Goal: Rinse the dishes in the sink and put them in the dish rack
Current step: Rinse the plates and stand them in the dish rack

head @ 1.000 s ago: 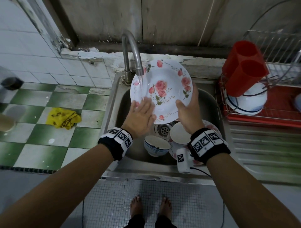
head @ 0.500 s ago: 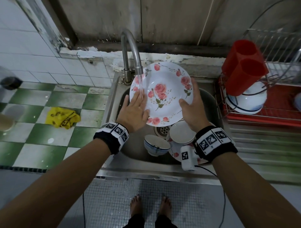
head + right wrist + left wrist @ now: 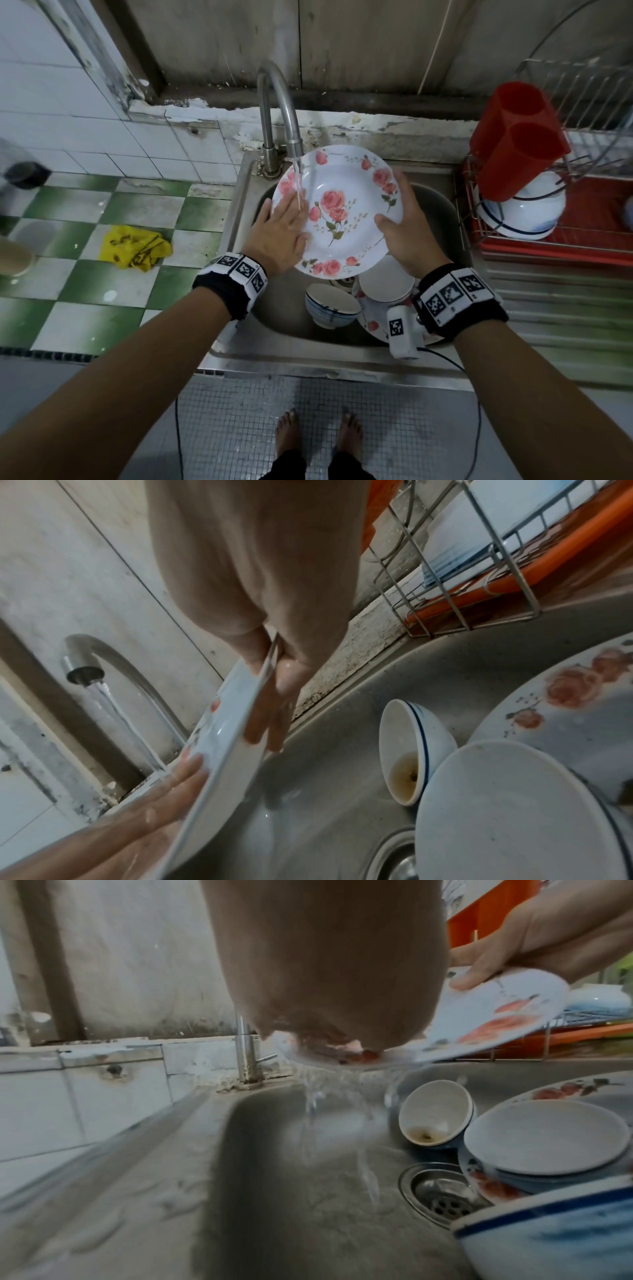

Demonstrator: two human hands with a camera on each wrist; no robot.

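Note:
A white plate with pink roses [image 3: 342,209] [image 3: 493,1010] [image 3: 219,739] is tilted over the sink [image 3: 442,212] under the running tap [image 3: 281,113] [image 3: 82,666]. My right hand [image 3: 400,219] [image 3: 270,696] grips its right rim, thumb on the face and fingers behind. My left hand [image 3: 284,229] [image 3: 325,988] lies flat on the plate's left face with straight fingers in the water stream. In the basin below lie a blue-patterned bowl [image 3: 330,305], a white bowl [image 3: 385,284] [image 3: 507,813], a small tipped bowl [image 3: 435,1115] [image 3: 411,750] and a second rose plate [image 3: 561,704].
The wire dish rack [image 3: 561,219] on a red tray stands right of the sink, holding a white bowl [image 3: 527,212] and a red utensil holder [image 3: 517,137]. A yellow cloth [image 3: 133,246] lies on the green-and-white tiled counter to the left.
The plate has come lower and tipped flatter under the tap. My left hand has slid from its lower edge up onto its left face, into the stream.

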